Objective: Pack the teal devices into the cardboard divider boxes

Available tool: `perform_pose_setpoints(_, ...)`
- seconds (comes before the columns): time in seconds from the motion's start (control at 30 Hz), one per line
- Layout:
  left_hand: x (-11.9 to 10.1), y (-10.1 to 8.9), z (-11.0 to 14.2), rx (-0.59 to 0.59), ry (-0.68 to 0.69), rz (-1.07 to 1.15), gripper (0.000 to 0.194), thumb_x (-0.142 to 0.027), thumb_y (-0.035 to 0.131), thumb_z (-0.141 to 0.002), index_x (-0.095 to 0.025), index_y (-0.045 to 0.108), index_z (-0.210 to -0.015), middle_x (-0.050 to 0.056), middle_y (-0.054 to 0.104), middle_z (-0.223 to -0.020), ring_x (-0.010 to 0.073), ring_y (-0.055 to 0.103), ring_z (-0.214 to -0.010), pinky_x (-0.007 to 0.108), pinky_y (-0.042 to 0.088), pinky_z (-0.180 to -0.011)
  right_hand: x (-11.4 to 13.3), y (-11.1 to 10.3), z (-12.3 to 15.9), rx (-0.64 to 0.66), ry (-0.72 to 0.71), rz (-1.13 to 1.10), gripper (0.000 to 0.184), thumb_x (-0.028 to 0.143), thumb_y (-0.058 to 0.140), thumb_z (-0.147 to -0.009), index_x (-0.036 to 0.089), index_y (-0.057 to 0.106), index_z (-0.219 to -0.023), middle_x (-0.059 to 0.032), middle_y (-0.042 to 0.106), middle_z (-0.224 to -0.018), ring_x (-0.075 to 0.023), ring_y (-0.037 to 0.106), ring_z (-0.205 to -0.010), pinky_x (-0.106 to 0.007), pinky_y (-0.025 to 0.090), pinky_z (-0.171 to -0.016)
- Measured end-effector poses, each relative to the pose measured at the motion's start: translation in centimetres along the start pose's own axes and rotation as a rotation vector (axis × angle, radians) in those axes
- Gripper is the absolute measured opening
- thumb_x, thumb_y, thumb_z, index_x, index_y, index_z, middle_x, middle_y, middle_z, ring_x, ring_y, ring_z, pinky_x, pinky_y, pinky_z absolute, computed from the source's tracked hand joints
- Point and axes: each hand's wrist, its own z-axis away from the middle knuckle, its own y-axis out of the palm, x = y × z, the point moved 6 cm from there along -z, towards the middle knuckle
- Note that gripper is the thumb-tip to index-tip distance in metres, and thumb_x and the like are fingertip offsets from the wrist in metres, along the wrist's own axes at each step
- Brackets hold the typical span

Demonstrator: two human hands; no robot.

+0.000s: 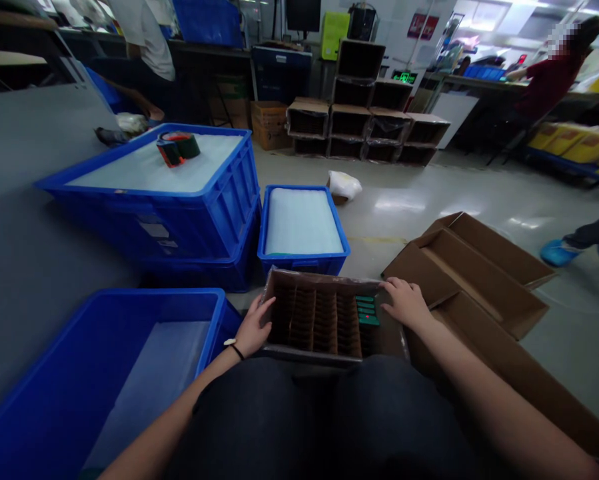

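A cardboard box (pixel 392 340) with brown dividers (pixel 325 323) sits in front of my knees. Several green circuit boards (pixel 368 319) stand in slots along its right part. My left hand (pixel 252 330) grips the box's left edge, thumb and fingers at the rim. Over the right rim curl the fingers of my right hand (pixel 406 303), also gripping the box.
On my left is a big open blue bin (pixel 212 300); stacked blue crates (pixel 204 217) with tape rolls (pixel 176 148) stand beyond it. A smaller blue crate (pixel 304 263) sits ahead. Open cardboard boxes (pixel 484 287) lie right. Another person's shoe cover (pixel 559 253) shows farther right.
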Motion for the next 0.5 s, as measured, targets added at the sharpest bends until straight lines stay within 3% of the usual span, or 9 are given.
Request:
perform_pose_setpoints(0.1, 0.2, -0.1, 0.3, 0.033, -0.011, -0.004, 0.062, -0.013, 0.046, -0.075, -0.014, 0.050, -0.137, 0.012, 0.030, -0.155, 0.0244, 0.021, -0.146, 0.040, 0.024, -0.119, -0.2, 0.7, 1.1, -0.026, 0.059, -0.050, 0.043, 0.025, 0.060, -0.081, 0.019, 0.055, -0.123, -0.0133, 0.053, -0.131, -0.0292, 0.052, -0.116, -0.041, 0.040, -0.093)
perform_pose_setpoints(0.2, 0.5, -0.4, 0.8, 0.104, -0.068, -0.029, 0.065, -0.013, 0.039, -0.081, -0.016, 0.039, -0.145, 0.010, 0.046, -0.147, 0.0206, 0.038, -0.138, 0.037, 0.032, -0.115, -1.0, 2.4, 4.0, -0.045, 0.276, -0.232, 0.056, 0.029, 0.057, -0.082, 0.014, 0.044, -0.135, -0.0175, 0.052, -0.132, -0.0295, 0.055, -0.115, -0.037, 0.044, -0.092)
perform_pose_setpoints(0.3, 0.6, -1.0, 1.4, 0.138, -0.122, -0.096, 0.068, -0.011, 0.035, -0.083, -0.019, 0.029, -0.150, 0.008, 0.054, -0.140, 0.0189, 0.052, -0.128, 0.033, 0.040, -0.108, -1.6, 5.9, 7.7, 0.145, 0.519, -0.441, 0.061, 0.034, 0.055, -0.082, 0.011, 0.042, -0.137, -0.0202, 0.063, -0.116, -0.0317, 0.064, -0.102, -0.037, 0.048, -0.081)
perform_pose_setpoints(0.37, 0.4, -1.5, 1.8, 0.114, -0.144, -0.145, 0.069, -0.007, 0.035, -0.082, -0.018, 0.028, -0.151, 0.008, 0.054, -0.140, 0.0186, 0.052, -0.127, 0.030, 0.041, -0.105, -0.9, 7.9, 9.0, 0.258, 0.520, -0.532, 0.047, 0.031, 0.053, -0.081, 0.014, 0.056, -0.125, -0.0159, 0.070, -0.103, -0.0299, 0.068, -0.095, -0.034, 0.049, -0.077)
perform_pose_setpoints(0.43, 0.3, -2.3, 2.6, 0.089, -0.176, -0.207, 0.071, -0.004, 0.036, -0.081, -0.016, 0.028, -0.150, 0.010, 0.055, -0.139, 0.0195, 0.055, -0.124, 0.029, 0.043, -0.103, 0.3, 8.9, 8.9, 0.275, 0.442, -0.578, 0.035, 0.027, 0.049, -0.080, 0.017, 0.065, -0.109, -0.0126, 0.072, -0.099, -0.0280, 0.068, -0.095, -0.031, 0.050, -0.076)
perform_pose_setpoints(0.5, 0.2, -3.6, 3.8, 0.066, -0.227, -0.273, 0.070, -0.003, 0.040, -0.079, -0.016, 0.034, -0.148, 0.011, 0.059, -0.134, 0.0214, 0.061, -0.117, 0.030, 0.045, -0.099, 1.6, 9.4, 7.9, 0.266, 0.377, -0.612, 0.034, 0.027, 0.046, -0.078, 0.015, 0.067, -0.103, -0.0132, 0.073, -0.100, -0.0289, 0.068, -0.098, -0.032, 0.050, -0.078)
